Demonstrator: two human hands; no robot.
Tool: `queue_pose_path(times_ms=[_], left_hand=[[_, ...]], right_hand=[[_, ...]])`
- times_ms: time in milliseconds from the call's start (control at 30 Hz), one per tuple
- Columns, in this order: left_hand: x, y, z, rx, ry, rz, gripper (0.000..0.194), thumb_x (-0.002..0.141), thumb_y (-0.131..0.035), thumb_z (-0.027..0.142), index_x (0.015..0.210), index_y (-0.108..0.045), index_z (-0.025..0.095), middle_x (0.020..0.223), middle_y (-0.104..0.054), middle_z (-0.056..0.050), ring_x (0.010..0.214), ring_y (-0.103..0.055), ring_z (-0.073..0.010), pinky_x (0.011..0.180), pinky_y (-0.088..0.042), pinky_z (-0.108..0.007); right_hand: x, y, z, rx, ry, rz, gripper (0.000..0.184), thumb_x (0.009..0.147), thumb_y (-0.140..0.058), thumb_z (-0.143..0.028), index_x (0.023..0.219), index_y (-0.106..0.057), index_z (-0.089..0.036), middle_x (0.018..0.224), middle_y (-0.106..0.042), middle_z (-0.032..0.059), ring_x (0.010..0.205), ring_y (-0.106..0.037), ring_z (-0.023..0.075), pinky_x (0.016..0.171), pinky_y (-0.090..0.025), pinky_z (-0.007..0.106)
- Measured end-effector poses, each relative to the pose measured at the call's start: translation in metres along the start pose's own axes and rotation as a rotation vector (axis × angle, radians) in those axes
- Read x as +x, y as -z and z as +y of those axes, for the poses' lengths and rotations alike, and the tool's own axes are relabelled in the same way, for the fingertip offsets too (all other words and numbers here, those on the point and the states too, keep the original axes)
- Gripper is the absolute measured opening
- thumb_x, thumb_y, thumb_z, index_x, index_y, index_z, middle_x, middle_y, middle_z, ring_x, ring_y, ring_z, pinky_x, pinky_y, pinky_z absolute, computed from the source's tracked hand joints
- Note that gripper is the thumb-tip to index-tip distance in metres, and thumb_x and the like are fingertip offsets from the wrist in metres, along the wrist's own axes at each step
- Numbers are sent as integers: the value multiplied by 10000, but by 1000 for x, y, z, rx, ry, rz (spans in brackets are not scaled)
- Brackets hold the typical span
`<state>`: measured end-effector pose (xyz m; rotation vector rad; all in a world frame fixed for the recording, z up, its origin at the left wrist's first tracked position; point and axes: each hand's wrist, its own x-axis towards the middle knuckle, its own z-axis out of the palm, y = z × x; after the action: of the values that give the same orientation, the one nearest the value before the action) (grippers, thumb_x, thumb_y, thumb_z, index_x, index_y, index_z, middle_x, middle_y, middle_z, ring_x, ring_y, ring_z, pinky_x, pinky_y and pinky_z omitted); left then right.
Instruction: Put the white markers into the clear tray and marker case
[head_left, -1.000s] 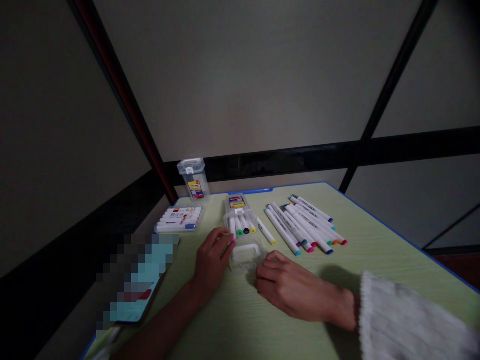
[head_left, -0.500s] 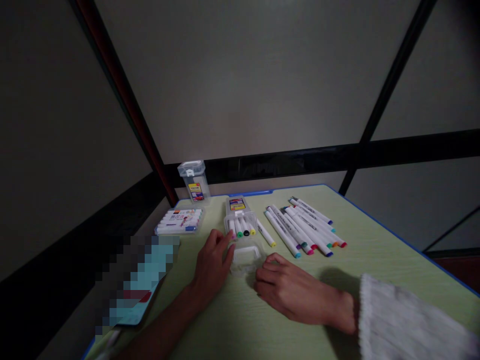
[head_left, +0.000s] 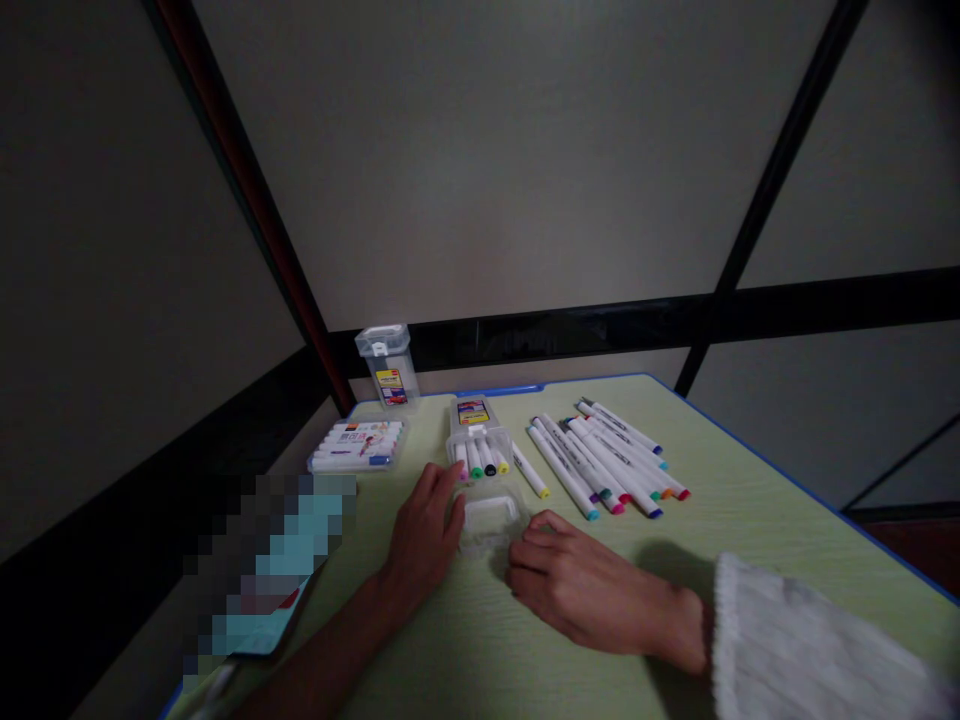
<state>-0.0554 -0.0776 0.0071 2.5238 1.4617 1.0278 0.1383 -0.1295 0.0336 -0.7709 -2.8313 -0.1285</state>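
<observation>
A clear plastic marker box (head_left: 471,412) lies on its side with its mouth toward me. Inside it are several white markers (head_left: 487,458) with pink, green, black and yellow ends. My left hand (head_left: 424,520) is at the mouth's left side, thumb apart from the fingers, its index fingertip against the pink-ended marker (head_left: 462,468). The box's hinged lid (head_left: 487,515) is folded out flat on the table between my hands. At the lid's right edge, my right hand (head_left: 570,575) has its fingers curled closed around the rim; the fingertips are partly hidden.
One yellow-ended marker (head_left: 531,472) lies right of the box. Several loose markers (head_left: 600,455) are piled farther right. At the back left stand a closed clear box (head_left: 388,370) and a flat marker pack (head_left: 358,445). A blurred-out tablet-like device (head_left: 274,570) lies left on the green table (head_left: 750,540).
The pink-ended marker has gone deeper into the box. My left fingers have moved from around its end to pressing against it, thumb now apart. My right hand has stayed nearly still.
</observation>
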Motion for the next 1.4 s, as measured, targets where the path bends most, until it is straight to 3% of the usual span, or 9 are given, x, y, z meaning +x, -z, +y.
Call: queue_pose_path(times_ms=[400, 567, 733, 867, 1000, 1233, 1400], left_hand=[[-4, 4, 6, -79, -98, 102, 216, 852, -383, 168, 1024, -513, 154, 882, -523, -56, 836, -520, -158, 707, -457, -269], [-6, 2, 6, -105, -160, 143, 166, 844, -404, 152, 962, -521, 155, 858, -531, -48, 815, -529, -147, 709, -454, -256], [-7, 2, 6, -144, -194, 170, 151, 838, -409, 136, 922, -533, 158, 829, -535, -43, 780, -533, -136, 700, -458, -252], [-8, 3, 8, -156, -241, 195, 142, 826, -417, 112, 878, -542, 155, 796, -537, -43, 758, -530, -133, 684, -461, -247], [-8, 5, 10, -134, -282, 198, 138, 821, -424, 109, 850, -551, 155, 774, -540, -43, 732, -533, -130, 668, -464, -238], [-8, 4, 11, -117, -295, 197, 137, 817, -423, 103, 830, -554, 142, 755, -533, -45, 710, -529, -129, 639, -459, -228], [-7, 5, 11, -114, -303, 180, 143, 815, -417, 102, 807, -553, 147, 735, -523, -38, 684, -514, -124, 620, -449, -228]], right_hand=[[-1, -1, 1, -26, 23, 59, 224, 888, -378, -157, 738, -544, -170, 715, -573, 19, 710, -481, 151, 790, -298, 319], [-4, -3, 2, -55, -18, 257, 277, 878, -346, -136, 677, -534, -166, 652, -546, 20, 642, -443, 149, 755, -310, 316], [-9, 3, 12, -158, -201, 490, 299, 862, -333, -147, 650, -544, -160, 592, -511, 30, 598, -409, 159, 674, -307, 307], [-11, 12, 27, -283, -508, 316, 227, 837, -375, -153, 723, -571, -164, 711, -551, 61, 691, -453, 195, 674, -283, 329], [-12, 13, 40, -395, -713, 158, 189, 815, -431, -173, 930, -579, -149, 1016, -540, 128, 914, -452, 262, 753, -280, 366], [-15, 1, 45, -360, -799, -17, 218, 836, -444, -208, 1012, -534, -118, 1060, -520, 149, 942, -468, 277, 747, -330, 366], [-15, -4, 46, -336, -817, -41, 210, 832, -458, -210, 1014, -522, -127, 1065, -509, 146, 938, -478, 276, 728, -360, 358]])
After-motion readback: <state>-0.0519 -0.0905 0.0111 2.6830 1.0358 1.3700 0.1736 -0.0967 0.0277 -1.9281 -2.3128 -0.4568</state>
